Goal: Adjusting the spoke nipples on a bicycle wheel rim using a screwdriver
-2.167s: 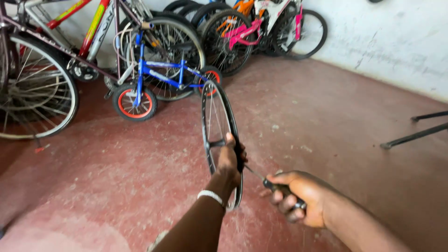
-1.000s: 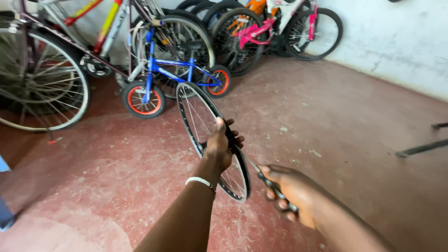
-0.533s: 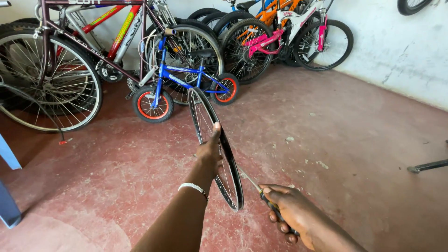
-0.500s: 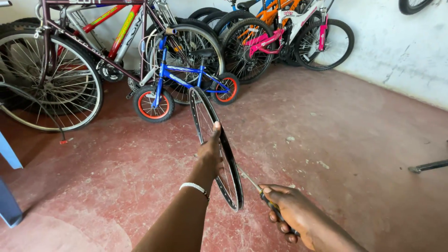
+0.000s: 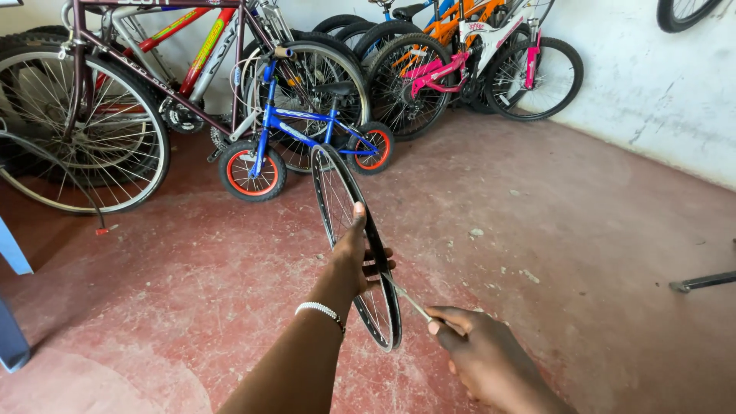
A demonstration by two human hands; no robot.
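My left hand (image 5: pixel 359 257) grips the black rim of a bare spoked bicycle wheel (image 5: pixel 339 201), holding it upright and edge-on in front of me above the red floor. A white bead bracelet (image 5: pixel 320 310) is on that wrist. To the lower right of the wheel, my right hand (image 5: pixel 481 357) is closed on a thin metal tool (image 5: pixel 409 300) whose tip points at the rim's lower part, by the spokes. The tool's handle is hidden inside the fist.
A small blue child's bicycle (image 5: pixel 299 132) with red-rimmed tyres stands just behind the wheel. Larger bicycles (image 5: pixel 115 100) lean at the left, and orange and pink ones (image 5: pixel 468 61) at the back wall. A dark metal bar (image 5: pixel 701 281) lies at the right.
The view has shifted so the bicycles sit lower and further right. The wheel has turned more edge-on in my left hand, and my right hand has dropped lower, still with the tool at the rim.
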